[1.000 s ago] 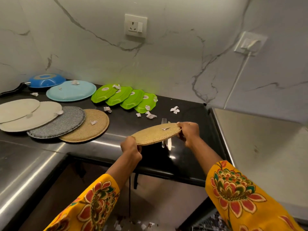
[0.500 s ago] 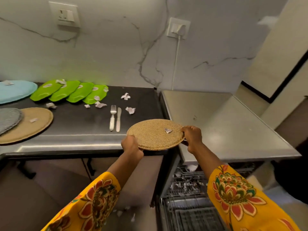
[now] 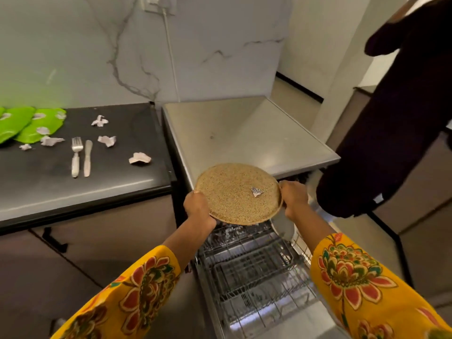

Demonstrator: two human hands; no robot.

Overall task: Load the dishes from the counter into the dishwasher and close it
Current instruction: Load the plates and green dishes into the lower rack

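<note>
A dark counter (image 3: 49,182) carries a fork (image 3: 76,156) and knife (image 3: 87,157) side by side; green plates (image 3: 27,127) at nine o'clock, paper scraps (image 3: 139,158) at three.

Counts: 1 brown plate (image 3: 236,192), 2 green plates (image 3: 36,126), 1 fork (image 3: 75,155), 1 knife (image 3: 87,157), 7 paper scraps (image 3: 139,158) on the counter, 1 on the brown plate.

Plate (image 3: 234,192) held over open dishwasher rack (image 3: 249,265), left hand (image 3: 198,207) on its left rim, right hand (image 3: 292,200) on right. Fork (image 3: 75,155) and knife (image 3: 87,157) side by side on counter (image 3: 49,192), left of dishwasher.
</note>
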